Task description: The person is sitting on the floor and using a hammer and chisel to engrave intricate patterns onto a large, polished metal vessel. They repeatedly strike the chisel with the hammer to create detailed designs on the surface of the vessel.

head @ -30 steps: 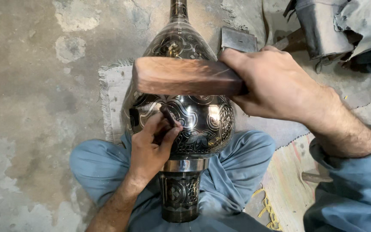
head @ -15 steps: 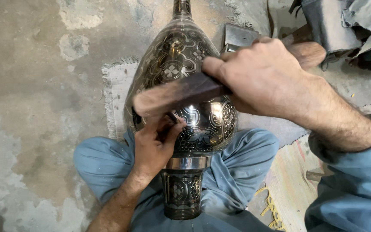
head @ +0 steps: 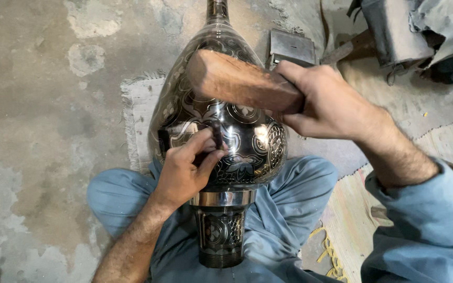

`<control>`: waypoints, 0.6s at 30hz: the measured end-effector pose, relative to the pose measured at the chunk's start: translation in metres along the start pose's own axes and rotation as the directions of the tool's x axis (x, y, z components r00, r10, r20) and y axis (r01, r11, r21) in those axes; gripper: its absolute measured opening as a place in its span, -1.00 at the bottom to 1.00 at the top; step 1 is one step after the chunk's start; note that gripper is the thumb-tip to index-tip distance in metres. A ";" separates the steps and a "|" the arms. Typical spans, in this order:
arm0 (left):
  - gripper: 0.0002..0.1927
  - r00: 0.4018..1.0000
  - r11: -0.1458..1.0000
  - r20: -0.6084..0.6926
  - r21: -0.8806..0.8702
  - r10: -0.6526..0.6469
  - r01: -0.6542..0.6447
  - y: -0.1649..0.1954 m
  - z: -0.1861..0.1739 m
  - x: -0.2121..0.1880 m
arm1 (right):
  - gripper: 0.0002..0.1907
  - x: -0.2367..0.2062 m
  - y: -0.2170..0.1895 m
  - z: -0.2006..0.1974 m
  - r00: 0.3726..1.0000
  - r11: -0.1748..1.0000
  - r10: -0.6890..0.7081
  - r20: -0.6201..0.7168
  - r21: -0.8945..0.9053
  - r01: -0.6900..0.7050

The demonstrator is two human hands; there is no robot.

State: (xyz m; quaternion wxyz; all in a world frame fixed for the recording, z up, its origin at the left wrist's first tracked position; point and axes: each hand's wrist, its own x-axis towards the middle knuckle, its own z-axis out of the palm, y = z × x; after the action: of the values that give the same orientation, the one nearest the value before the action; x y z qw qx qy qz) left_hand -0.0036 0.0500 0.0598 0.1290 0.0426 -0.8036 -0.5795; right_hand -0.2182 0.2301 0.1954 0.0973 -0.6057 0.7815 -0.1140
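Two hands busy | L hand pinches small chisel on engraved metal vase | R hand grips wooden mallet | vase prob. heavy, stiff, slick; steady at base collar, across lap.

Vase: polished metal, glossy, engraved dark patterning.
Mallet: bare wood, matt, worn.
Chisel: dark metal, dull.
Floor: rough concrete, patchy.
Trousers: blue cloth, matt.

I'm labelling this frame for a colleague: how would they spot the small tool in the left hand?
Start at the big engraved metal vase lying across the person's lap. The left hand presses a short dark chisel against its belly. It is thin and dark, unlike the thick wooden block in the right hand.
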 end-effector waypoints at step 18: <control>-0.64 0.970 0.996 0.240 0.072 0.029 -0.048 -0.002 -0.012 0.018 | -0.60 -0.062 0.033 0.058 0.956 0.976 0.206 -0.210 -0.032 -0.217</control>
State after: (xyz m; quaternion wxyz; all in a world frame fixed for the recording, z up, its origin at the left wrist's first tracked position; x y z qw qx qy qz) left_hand -0.0184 0.0339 0.0641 0.0412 -0.0379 -0.8357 -0.5464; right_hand -0.2161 0.2943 0.1309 0.0113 -0.5059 0.8505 -0.1435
